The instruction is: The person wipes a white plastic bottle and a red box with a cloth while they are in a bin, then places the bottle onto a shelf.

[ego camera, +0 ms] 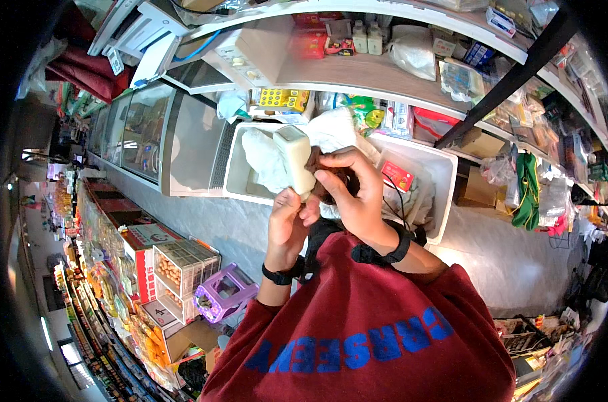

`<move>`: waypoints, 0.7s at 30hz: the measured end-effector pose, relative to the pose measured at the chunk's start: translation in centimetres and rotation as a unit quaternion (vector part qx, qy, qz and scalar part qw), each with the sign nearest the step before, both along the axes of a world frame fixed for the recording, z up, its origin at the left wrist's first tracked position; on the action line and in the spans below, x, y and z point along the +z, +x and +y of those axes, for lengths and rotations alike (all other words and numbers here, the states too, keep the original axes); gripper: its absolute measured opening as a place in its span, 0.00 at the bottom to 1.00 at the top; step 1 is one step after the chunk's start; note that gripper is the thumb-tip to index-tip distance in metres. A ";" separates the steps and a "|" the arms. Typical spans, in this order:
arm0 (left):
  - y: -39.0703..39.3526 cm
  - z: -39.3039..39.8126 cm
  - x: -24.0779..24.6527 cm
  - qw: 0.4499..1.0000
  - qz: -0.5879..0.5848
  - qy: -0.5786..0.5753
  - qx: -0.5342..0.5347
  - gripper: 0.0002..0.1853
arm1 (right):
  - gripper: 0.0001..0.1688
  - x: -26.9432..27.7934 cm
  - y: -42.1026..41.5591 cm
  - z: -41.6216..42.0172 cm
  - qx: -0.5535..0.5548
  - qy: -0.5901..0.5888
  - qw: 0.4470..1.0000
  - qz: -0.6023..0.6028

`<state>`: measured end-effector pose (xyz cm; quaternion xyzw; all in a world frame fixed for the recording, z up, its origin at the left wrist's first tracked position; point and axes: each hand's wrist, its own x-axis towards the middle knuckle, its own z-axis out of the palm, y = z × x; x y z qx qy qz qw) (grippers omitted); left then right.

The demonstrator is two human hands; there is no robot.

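Note:
My left hand (290, 221) pinches the narrow end of a pale plastic bottle (295, 153) between thumb and fingers. Beside it on the right, my right hand (357, 191) has its thumb and forefinger bent close together at a dark brown thing; whether it grips that thing cannot be told. Behind the bottle, a pale cloth or bag (265, 153) lies in a white foam box (233, 166). A second white box (447, 188) to the right holds a red card or packet (397, 176) and crumpled light material. Both wrists wear black straps.
White-edged shelves (304, 88) with boxes, bottles and bags stand before me. At lower left are a purple plastic stool (227, 292), crates of eggs (169, 271) and stacked cartons (145, 261). A black post (505, 83) crosses the shelves at right.

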<state>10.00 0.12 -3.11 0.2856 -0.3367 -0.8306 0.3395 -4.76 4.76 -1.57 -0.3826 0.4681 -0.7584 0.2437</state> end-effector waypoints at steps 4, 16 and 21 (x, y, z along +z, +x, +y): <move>1.2 -1.1 -0.2 0.996 -0.045 -0.081 0.014 0.24 | 0.06 -0.4 -0.5 0.9 0.109 0.097 0.989 0.000; -0.8 2.5 -0.4 0.976 -0.137 -0.112 0.129 0.16 | 0.18 -0.3 -1.5 -0.3 0.197 0.100 0.917 -0.333; 0.6 1.3 -1.6 0.954 -0.171 -0.200 0.147 0.14 | 0.21 -2.1 -1.4 0.4 0.274 0.169 0.899 -0.295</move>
